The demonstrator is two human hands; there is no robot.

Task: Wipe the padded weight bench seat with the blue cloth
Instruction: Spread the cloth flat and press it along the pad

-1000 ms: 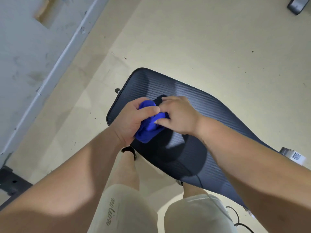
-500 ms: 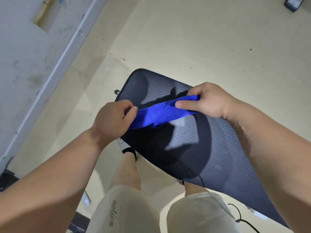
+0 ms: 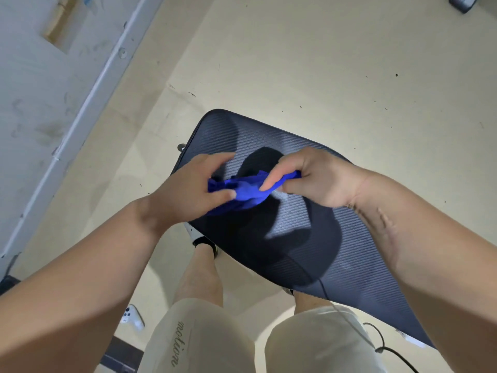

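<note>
The padded bench seat (image 3: 301, 243) is dark with a ribbed weave and runs from the centre toward the lower right. Just above its near-left part the blue cloth (image 3: 242, 189) is bunched up between both hands. My left hand (image 3: 188, 192) grips the cloth's left end with thumb and fingers. My right hand (image 3: 312, 179) pinches its right end between thumb and forefinger. The hands and cloth cast dark shadows on the seat.
Beige floor (image 3: 322, 63) surrounds the bench. A grey wall with a pale baseboard (image 3: 88, 100) runs along the left. My legs in light shorts (image 3: 204, 343) stand at the seat's near edge. A black cable (image 3: 387, 348) trails at lower right, a white object (image 3: 131, 317) lies at lower left.
The cloth was balled between my hands, then pulled out into a long strip, and is now gathered back into a bunch as the hands came closer together.
</note>
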